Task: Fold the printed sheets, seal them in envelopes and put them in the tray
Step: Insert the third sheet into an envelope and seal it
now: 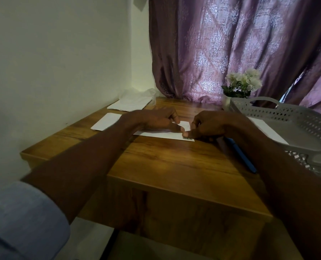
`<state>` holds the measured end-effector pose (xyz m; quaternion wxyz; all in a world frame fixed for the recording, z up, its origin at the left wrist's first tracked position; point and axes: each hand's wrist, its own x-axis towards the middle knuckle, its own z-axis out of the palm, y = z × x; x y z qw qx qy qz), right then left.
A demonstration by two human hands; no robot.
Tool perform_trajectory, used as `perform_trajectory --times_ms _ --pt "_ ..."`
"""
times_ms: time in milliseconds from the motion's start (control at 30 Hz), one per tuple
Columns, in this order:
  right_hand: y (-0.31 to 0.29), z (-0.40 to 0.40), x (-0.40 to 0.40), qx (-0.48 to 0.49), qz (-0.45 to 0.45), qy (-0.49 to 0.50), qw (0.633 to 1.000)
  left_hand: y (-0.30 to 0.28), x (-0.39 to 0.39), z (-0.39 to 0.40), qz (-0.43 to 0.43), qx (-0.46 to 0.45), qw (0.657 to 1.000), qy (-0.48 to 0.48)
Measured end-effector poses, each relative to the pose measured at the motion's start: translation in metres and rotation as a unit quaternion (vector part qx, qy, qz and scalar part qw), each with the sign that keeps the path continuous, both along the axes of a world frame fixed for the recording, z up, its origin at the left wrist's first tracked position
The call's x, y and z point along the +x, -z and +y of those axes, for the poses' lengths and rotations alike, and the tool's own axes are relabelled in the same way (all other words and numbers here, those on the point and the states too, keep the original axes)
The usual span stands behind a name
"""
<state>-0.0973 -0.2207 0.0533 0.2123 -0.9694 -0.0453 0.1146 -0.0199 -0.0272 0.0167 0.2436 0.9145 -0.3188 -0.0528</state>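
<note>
Head view: I see both hands on a white envelope point(161, 135) lying flat mid-surface point(174, 162). Left hand point(156, 121) fingers curl and press onto it; right hand point(208, 126) fingers pinch its right end. The grey tray point(296, 117) sits right, holding a white sheet point(266, 130). More envelopes point(105, 124) lie left. A blue pen point(244, 156) lies beside the right forearm.

Both hands, left hand point(156, 120) and right hand point(208, 126), press down on a white envelope point(161, 135) on the wooden desk point(165, 162), grey tray point(296, 117) sitting off to the right.
</note>
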Motion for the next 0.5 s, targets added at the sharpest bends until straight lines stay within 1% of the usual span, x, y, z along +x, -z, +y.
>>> perform_trajectory --times_ms 100,267,367,500 --pt "-0.001 -0.002 0.001 0.014 0.017 0.001 1.000 0.000 -0.001 0.001 0.003 0.008 1.000 0.000" --pt "0.008 0.000 0.010 -0.006 -0.025 0.018 0.999 0.001 0.002 0.001 0.005 -0.002 1.000 0.005" --pt "0.006 0.002 0.008 -0.023 -0.014 0.001 1.000 0.002 0.001 0.000 0.011 -0.009 1.000 -0.001" --pt "-0.001 0.000 0.000 -0.019 0.004 -0.023 1.000 0.001 0.000 -0.001 0.018 -0.012 1.000 -0.005"
